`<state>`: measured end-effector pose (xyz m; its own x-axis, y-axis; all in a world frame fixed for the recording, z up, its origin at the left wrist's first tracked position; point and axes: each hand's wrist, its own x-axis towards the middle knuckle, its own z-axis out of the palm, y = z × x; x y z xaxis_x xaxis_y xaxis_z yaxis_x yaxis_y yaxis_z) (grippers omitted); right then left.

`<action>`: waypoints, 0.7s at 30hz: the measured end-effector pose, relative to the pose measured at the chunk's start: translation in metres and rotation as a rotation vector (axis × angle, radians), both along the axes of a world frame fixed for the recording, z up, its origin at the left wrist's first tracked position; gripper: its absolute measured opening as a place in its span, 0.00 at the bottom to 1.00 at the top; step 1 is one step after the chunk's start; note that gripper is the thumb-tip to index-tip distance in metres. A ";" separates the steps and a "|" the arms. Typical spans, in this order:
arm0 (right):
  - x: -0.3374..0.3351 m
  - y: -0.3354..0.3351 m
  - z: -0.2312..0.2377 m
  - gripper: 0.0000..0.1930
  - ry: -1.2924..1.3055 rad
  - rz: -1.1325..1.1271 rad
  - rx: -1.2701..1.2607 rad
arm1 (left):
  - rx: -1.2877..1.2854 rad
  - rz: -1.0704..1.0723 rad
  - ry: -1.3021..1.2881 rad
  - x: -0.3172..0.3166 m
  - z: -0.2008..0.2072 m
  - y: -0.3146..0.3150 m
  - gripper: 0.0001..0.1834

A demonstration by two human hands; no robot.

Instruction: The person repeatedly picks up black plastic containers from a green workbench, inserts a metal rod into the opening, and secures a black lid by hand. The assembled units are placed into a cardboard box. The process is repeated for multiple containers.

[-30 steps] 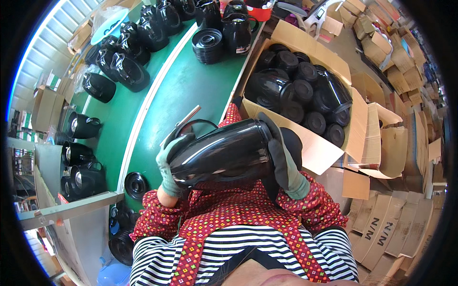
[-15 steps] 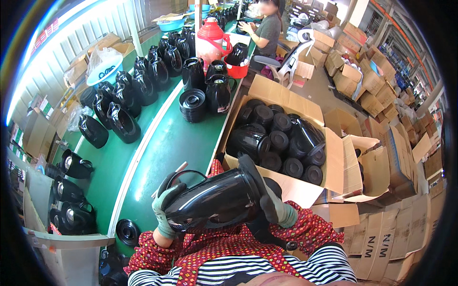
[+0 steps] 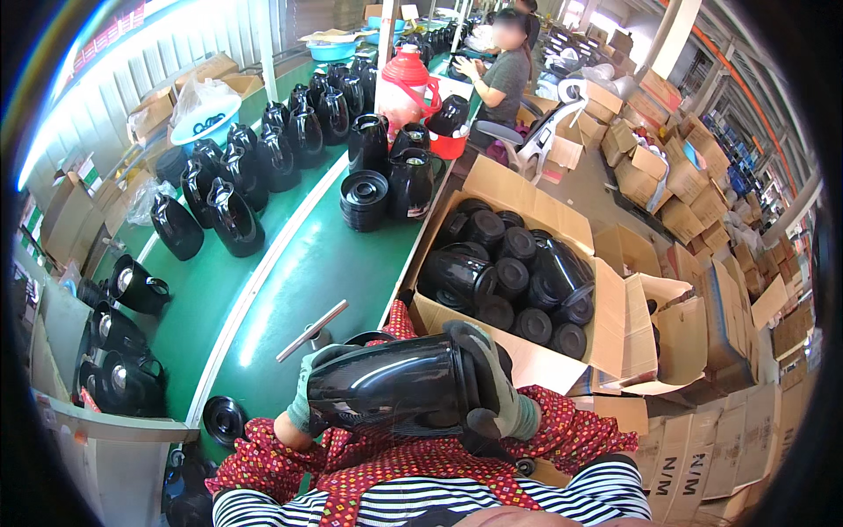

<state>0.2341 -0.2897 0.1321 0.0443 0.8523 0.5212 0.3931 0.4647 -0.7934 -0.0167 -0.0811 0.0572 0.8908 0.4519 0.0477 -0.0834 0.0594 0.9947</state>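
One big black jug (image 3: 382,391), held on its side

A few lying jugs (image 3: 132,382), black too, are by the left edge of the green bench (image 3: 325,263), close to its near left corner. More standing jugs (image 3: 235,230) are farther up that edge, with a blue bowl (image 3: 195,134) next to them. A round black lid (image 3: 225,420) lies flat at the near end of the bench.

Then comes the left hand (image 3: 305,393), in a green and dark glove. It is bent round the left end of the big black jug and has hold of it. A shiny metal rod (image 3: 313,330) slants just past this hand; I cannot tell if they touch. Up the bench is a pile of lids (image 3: 364,206). The big black jug is by the near end of the bench, close to the person's tummy. A red flask (image 3: 406,75) and a red tub (image 3: 448,147) are farther up, near the right edge.

The right hand (image 3: 502,386), gloved too, is curled round the jug's right end and grips it. Past the bench's right edge is an open cardboard box (image 3: 527,200), full of round black parts (image 3: 511,277).
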 end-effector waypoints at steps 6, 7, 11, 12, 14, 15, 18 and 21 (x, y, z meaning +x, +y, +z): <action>-0.009 -0.009 0.014 0.54 -0.191 -0.016 0.067 | -0.193 -0.251 -0.097 -0.001 -0.039 -0.012 0.34; -0.010 -0.011 0.016 0.55 -0.215 -0.015 0.073 | -0.223 -0.292 -0.110 -0.002 -0.045 -0.013 0.33; -0.007 -0.024 0.011 0.59 -0.244 -0.039 0.034 | 0.251 -0.100 -0.243 0.003 0.011 -0.022 0.30; -0.006 -0.026 0.010 0.59 -0.113 -0.019 -0.010 | 0.329 -0.022 -0.248 0.000 0.022 -0.032 0.30; -0.014 -0.026 0.013 0.58 0.144 0.016 -0.101 | 0.166 0.159 -0.171 -0.010 0.030 -0.053 0.31; -0.017 -0.025 0.022 0.57 0.254 0.033 -0.149 | 0.105 0.255 -0.153 -0.009 0.033 -0.057 0.31; -0.022 -0.032 0.017 0.48 0.477 0.054 -0.230 | 0.164 0.467 -0.118 -0.005 0.035 -0.056 0.29; -0.024 -0.037 0.014 0.38 0.692 -0.048 -0.414 | 0.341 0.540 0.008 -0.014 0.030 -0.053 0.26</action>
<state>0.2104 -0.3265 0.1457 0.2825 0.9593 0.0046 -0.2382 0.0748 -0.9683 -0.0307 -0.1340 0.0875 0.5425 0.7979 0.2628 -0.0060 -0.3091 0.9510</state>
